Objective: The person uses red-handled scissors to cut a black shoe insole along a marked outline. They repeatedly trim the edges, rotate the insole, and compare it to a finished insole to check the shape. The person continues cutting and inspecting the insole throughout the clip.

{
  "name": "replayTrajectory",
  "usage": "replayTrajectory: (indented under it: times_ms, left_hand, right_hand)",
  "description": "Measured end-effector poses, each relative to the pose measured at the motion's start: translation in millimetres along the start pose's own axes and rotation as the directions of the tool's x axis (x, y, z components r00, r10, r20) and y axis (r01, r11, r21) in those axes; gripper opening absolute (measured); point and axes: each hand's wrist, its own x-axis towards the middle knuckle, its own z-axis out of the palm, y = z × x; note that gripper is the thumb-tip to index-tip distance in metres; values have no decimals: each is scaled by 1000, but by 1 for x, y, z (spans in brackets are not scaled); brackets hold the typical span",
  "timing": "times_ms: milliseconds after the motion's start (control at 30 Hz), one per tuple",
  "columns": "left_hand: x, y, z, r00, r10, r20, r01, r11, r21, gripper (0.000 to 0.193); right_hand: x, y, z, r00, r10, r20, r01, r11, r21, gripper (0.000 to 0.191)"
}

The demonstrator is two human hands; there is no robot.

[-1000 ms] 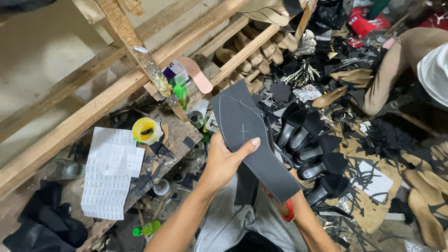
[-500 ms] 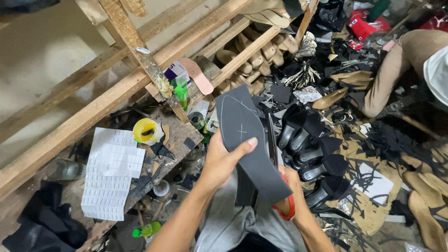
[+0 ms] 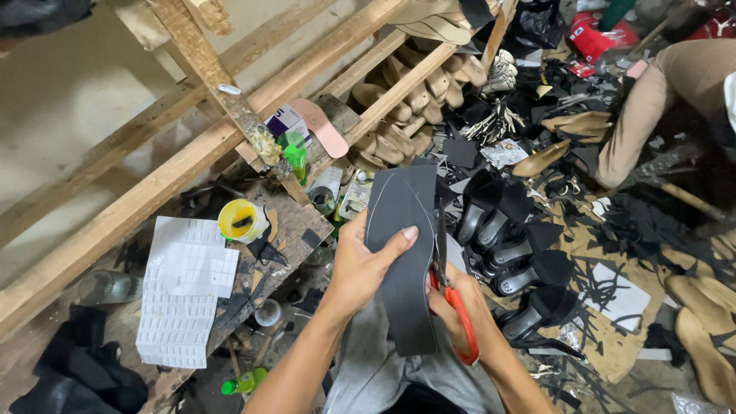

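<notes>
Sheet material [image 3: 402, 261], dark with a traced sole outline, looks thin and floppy; left hand [image 3: 360, 264] pinches its edge, right hand [image 3: 460, 303] grips orange-handled scissors [image 3: 458, 310] beside it.

- The sheet of sole material [image 3: 402, 261] stands at centre frame, between the left hand [image 3: 360, 264] and the right hand [image 3: 460, 307].
- The scissors [image 3: 456, 307] lie right of it, in the right hand.
- A cup [image 3: 241, 221] sits left, on the workbench [image 3: 295, 230].
- Shoe heels [image 3: 514, 253] lie right.
</notes>
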Motion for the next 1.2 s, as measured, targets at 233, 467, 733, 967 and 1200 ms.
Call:
replayTrajectory:
  times_ms: [233, 467, 733, 967, 1200]
  left_hand:
    - [0, 2, 1, 999, 0, 36, -2, 998, 68, 27]
    - [0, 1, 3, 999, -21, 39, 20, 1000, 19, 27]
    - [2, -1, -1, 999, -37, 35, 35, 998, 53, 29]
    - [10, -2, -10, 996, -47, 78, 42, 997, 71, 31]
    - [14, 1, -12, 996, 82, 21, -84, 988, 126, 28]
  right_hand:
    - [4, -10, -1, 998, 47, -29, -48, 998, -45, 18]
    - [2, -2, -2, 987, 160, -23, -159, 987, 37, 13]
    - [1, 7, -2, 968, 248, -24, -248, 969, 26, 23]
    - [-3, 23, -6, 987, 158, -40, -161, 983, -93, 32]
    - [0, 14, 3, 963, 263, -59, -269, 955, -123, 30]
